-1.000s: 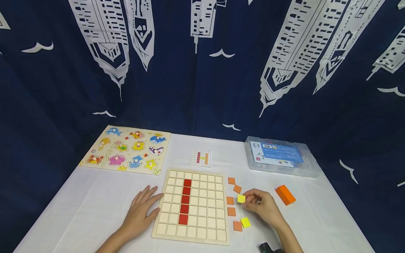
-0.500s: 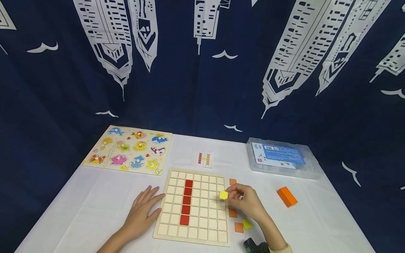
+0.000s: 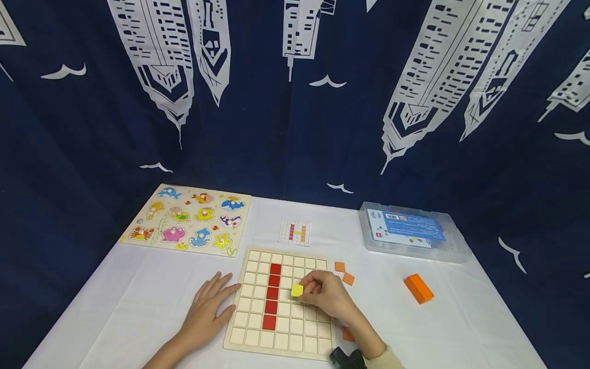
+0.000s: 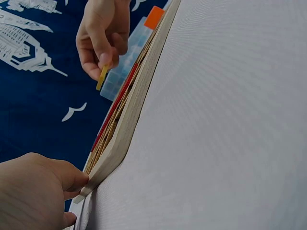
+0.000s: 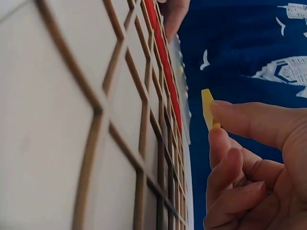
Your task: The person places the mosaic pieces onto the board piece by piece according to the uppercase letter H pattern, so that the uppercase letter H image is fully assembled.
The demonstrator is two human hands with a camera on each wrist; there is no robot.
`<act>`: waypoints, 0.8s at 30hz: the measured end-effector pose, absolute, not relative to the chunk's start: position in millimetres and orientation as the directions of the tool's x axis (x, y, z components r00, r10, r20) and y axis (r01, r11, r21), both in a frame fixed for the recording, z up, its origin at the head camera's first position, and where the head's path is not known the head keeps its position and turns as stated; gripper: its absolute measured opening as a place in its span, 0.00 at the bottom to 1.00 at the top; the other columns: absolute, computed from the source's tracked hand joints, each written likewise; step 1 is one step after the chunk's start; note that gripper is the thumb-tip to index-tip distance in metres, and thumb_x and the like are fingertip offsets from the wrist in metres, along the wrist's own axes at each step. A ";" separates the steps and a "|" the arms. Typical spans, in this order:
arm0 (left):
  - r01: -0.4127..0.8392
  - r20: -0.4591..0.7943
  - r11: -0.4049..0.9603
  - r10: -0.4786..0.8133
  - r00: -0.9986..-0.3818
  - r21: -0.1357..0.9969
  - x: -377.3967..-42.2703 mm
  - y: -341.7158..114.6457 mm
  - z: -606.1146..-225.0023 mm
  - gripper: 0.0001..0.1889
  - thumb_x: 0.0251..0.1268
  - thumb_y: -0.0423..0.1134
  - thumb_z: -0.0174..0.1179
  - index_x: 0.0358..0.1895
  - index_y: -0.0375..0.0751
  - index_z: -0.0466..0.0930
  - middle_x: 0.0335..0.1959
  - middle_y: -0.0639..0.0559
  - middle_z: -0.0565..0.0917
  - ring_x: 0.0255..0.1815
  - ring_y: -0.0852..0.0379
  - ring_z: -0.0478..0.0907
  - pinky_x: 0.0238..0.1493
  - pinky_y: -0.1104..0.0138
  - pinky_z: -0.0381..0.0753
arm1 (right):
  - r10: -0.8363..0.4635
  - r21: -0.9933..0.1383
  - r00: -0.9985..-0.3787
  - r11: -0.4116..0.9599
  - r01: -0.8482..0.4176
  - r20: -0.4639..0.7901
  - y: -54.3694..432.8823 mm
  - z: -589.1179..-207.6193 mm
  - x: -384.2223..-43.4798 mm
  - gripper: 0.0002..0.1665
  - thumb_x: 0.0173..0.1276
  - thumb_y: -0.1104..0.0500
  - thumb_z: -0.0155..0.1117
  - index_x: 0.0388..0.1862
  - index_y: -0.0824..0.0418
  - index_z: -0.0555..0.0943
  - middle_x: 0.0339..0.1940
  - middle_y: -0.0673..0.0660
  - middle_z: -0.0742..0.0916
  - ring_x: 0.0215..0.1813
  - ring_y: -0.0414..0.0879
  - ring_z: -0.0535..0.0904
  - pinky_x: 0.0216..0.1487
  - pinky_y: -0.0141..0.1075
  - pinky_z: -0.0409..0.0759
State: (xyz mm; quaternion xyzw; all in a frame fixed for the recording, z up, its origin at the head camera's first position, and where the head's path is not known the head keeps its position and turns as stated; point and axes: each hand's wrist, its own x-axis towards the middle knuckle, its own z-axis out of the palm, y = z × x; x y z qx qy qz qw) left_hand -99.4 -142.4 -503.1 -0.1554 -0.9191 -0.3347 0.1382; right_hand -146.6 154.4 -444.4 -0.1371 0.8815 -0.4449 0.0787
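Note:
Between thumb and fingertips my right hand (image 3: 326, 293) pinches a yellow square tile (image 3: 297, 290) above the middle of a wooden grid board (image 3: 276, 350). In the right wrist view the yellow tile (image 5: 207, 108) is seen nearly edge-on, apart from the board. A column of red tiles (image 3: 272, 293) fills several cells left of the board's middle. My left hand (image 3: 205, 307) lies with spread fingers at the board's left edge, its fingertips touching the rim (image 4: 129, 115). Orange tiles (image 3: 339, 267) lie right of the board; some tiles there are hidden behind the right hand and forearm.
A small pattern card (image 3: 295, 232) lies behind the board. At the back left is a sea-animal peg puzzle (image 3: 189, 218); at the back right stands a clear plastic box (image 3: 410, 231). An orange block (image 3: 418, 288) rests on the right. A dark blue curtain (image 3: 258, 154) hangs behind.
My right hand has carried the yellow tile leftward from the table right of the board to above its middle. The left hand stays at the board's edge.

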 end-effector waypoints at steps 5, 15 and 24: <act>0.370 0.338 0.719 0.197 -0.920 0.588 -99.5 -141.8 -501.3 0.23 0.59 0.35 0.64 0.60 0.44 0.79 0.69 0.40 0.71 0.74 0.35 0.59 0.72 0.39 0.50 | -0.361 -0.796 -0.932 0.566 -0.215 -0.006 144.0 -447.9 -149.4 0.13 0.51 0.65 0.77 0.35 0.63 0.83 0.24 0.48 0.83 0.23 0.35 0.74 0.25 0.25 0.74; 0.372 0.354 0.726 0.187 -0.916 0.579 -98.4 -141.5 -502.6 0.23 0.58 0.35 0.65 0.59 0.44 0.80 0.69 0.40 0.72 0.74 0.35 0.59 0.70 0.40 0.52 | -0.397 -0.795 -0.918 0.565 -0.221 -0.027 133.0 -453.4 -152.7 0.13 0.50 0.68 0.77 0.33 0.66 0.82 0.22 0.51 0.82 0.23 0.36 0.74 0.24 0.25 0.73; 0.356 0.327 0.724 0.188 -0.926 0.591 -98.7 -141.9 -500.5 0.23 0.59 0.35 0.64 0.60 0.44 0.79 0.70 0.41 0.71 0.75 0.36 0.58 0.72 0.40 0.50 | -0.410 -0.783 -0.912 0.573 -0.240 -0.020 130.9 -456.0 -154.0 0.13 0.50 0.68 0.77 0.34 0.65 0.82 0.22 0.51 0.82 0.23 0.36 0.74 0.24 0.25 0.74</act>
